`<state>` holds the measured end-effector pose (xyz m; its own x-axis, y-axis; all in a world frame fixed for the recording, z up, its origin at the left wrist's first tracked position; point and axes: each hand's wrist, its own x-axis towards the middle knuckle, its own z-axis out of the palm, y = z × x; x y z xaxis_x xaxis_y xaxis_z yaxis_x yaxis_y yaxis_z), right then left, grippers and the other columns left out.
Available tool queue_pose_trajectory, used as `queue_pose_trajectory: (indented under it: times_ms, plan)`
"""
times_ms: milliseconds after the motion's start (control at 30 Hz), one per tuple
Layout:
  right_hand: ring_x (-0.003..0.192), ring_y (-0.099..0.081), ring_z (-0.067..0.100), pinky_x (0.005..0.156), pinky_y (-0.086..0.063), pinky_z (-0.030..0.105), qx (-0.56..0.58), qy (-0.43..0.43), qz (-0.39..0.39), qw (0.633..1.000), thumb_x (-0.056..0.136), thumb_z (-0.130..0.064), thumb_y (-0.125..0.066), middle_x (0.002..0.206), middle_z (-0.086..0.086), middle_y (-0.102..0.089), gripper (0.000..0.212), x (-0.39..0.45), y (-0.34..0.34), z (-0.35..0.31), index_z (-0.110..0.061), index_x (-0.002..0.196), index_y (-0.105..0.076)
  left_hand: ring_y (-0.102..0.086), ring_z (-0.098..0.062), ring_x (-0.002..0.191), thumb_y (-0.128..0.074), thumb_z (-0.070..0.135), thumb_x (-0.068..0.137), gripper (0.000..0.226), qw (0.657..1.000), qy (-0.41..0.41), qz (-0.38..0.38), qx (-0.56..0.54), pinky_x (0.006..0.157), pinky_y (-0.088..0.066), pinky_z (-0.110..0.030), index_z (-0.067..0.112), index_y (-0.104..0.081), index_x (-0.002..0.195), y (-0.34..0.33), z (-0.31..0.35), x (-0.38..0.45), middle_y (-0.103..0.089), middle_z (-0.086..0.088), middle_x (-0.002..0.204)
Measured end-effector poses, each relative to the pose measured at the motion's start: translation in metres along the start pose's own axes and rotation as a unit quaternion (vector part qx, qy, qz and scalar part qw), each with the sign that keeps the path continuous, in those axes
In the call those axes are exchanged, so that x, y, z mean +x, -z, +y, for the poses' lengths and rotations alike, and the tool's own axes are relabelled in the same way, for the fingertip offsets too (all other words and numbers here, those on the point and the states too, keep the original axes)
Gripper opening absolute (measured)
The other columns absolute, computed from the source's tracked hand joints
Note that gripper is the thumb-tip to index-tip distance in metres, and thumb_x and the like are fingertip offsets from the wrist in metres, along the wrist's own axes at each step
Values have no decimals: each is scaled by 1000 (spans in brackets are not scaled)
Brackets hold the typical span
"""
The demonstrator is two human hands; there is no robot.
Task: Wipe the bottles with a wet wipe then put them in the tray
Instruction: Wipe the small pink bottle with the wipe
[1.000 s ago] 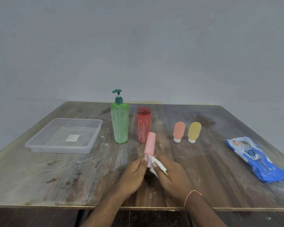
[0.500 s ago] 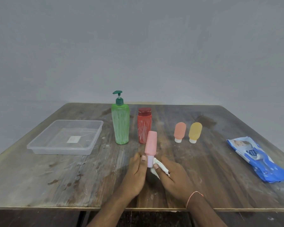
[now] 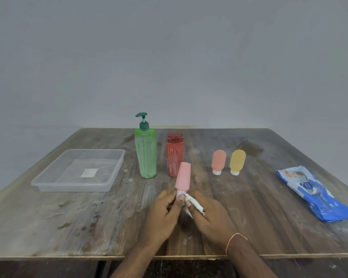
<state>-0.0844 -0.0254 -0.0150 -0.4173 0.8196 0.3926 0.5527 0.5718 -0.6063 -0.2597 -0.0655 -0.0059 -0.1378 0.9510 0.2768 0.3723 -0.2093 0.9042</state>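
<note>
Left hand point(image 3: 165, 209) grips the pink bottle point(image 3: 182, 177) by its cap end, above the table's point(image 3: 48, 227) front | right hand point(image 3: 207, 215) pinches the wet wipe point(image 3: 193, 203) against it | likely light, squashy, slippery when damp; hold low | tray point(image 3: 48, 184) sits left.

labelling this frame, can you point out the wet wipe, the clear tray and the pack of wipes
wet wipe point(image 3: 193, 204), head view, on the white wad held in the right hand.
clear tray point(image 3: 117, 169), head view, on its right wall.
pack of wipes point(image 3: 317, 194), head view, on the middle of the blue wrapper.
</note>
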Motion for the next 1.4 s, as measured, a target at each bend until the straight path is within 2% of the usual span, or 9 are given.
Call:
queue_pose_trajectory:
  times_ms: [233,367,533,633,767,900,1067,1267,1400]
  plan:
    - [91,-66,5,73,-45,13,7,-57,-16,998,110,-52,-46,105,-20,-71,25,6,0,2,-36,119,-63,-69,-7,99,-57,35,107,22,998,-7,-46,-39,84,-56,-19,45,-76,111,4,-1,3,-70,13,104]
    - [94,-66,7,84,-54,30,19,-54,-68,996,103,-64,-41,103,-19,-72,37,4,1,3,-37,114,-65,-69,-8,93,-59,35,106,23,997,21,-7,-73,80,-54,-20,46,-77,99,3,-4,7,-71,10,96]
    - [89,-69,1,80,-53,18,183,-145,-43,971,105,-54,-56,96,-20,-75,29,-3,14,3,-32,114,-72,-72,-7,101,-67,36,102,15,995,48,-8,-89,91,-58,-30,37,-81,107,4,-1,6,-78,11,105]
    - [67,-61,2,65,-49,22,238,-176,15,955,94,-59,-59,72,-17,-67,38,-12,35,11,-24,101,-72,-72,-4,93,-72,34,100,11,996,45,-14,-74,84,-57,-26,36,-80,106,3,3,4,-79,12,100]
    - [58,-56,13,56,-47,33,227,-174,72,956,96,-58,-63,64,-2,-60,49,-34,72,39,-10,85,-66,-71,-6,74,-78,33,96,19,996,59,-62,-32,63,-58,-28,35,-74,114,-7,6,21,-80,12,99]
    - [49,-56,12,47,-47,28,220,-195,77,953,75,-79,-66,59,6,-64,73,-46,89,58,-6,78,-67,-63,-9,53,-76,30,97,28,995,65,-75,16,48,-51,-26,23,-70,123,-29,14,63,-80,5,99]
    - [58,-55,9,62,-46,31,192,-122,60,972,98,-44,-55,67,8,-63,41,-47,85,53,-14,70,-60,-63,-6,48,-71,27,100,28,992,62,-76,75,45,-50,-24,17,-67,126,-54,19,112,-77,4,115]
    - [59,-55,13,61,-46,36,212,-131,60,967,98,-49,-57,71,15,-60,42,-45,82,66,-13,76,-61,-60,-3,40,-67,22,101,21,987,83,-52,128,40,-46,-20,15,-66,121,-71,9,135,-70,10,80]
    - [63,-56,13,65,-48,38,197,-127,59,970,98,-54,-56,72,8,-59,44,-44,80,70,-16,77,-62,-66,-8,44,-68,25,100,18,987,93,-34,130,42,-50,-25,16,-69,115,-76,1,143,-72,10,79]
